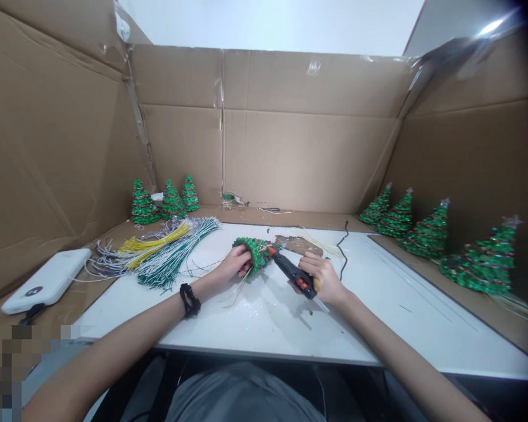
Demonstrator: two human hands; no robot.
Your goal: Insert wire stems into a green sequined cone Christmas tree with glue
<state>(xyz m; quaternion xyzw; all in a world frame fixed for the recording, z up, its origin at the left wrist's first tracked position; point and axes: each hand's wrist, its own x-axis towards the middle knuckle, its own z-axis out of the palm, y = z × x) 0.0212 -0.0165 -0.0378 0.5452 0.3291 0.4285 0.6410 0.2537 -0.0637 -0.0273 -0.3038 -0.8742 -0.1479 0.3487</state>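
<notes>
My left hand (237, 262) is closed around the base of a small green Christmas tree (259, 255), which lies tilted on its side with its tip to the right. Pale wires trail down from its base. Wrapped round the handle of a black and orange glue gun (294, 271) is my right hand (321, 274). The gun's nozzle is at the tree's upper part; whether it touches cannot be made out. A clear glue stick (320, 305) pokes out of the gun's rear. Behind the nozzle lies a brown scrap (300, 245) on the white table (264, 328).
Bundled yellow wires (152, 241) and green-and-white wires (169, 264) lie left, beside a white power bank (46, 281). Three finished-looking trees (172, 199) stand back left; several star-topped trees (479, 261) line the right. Cardboard walls (308, 146) enclose the table. A dark twisted cord (344, 252) lies right of centre.
</notes>
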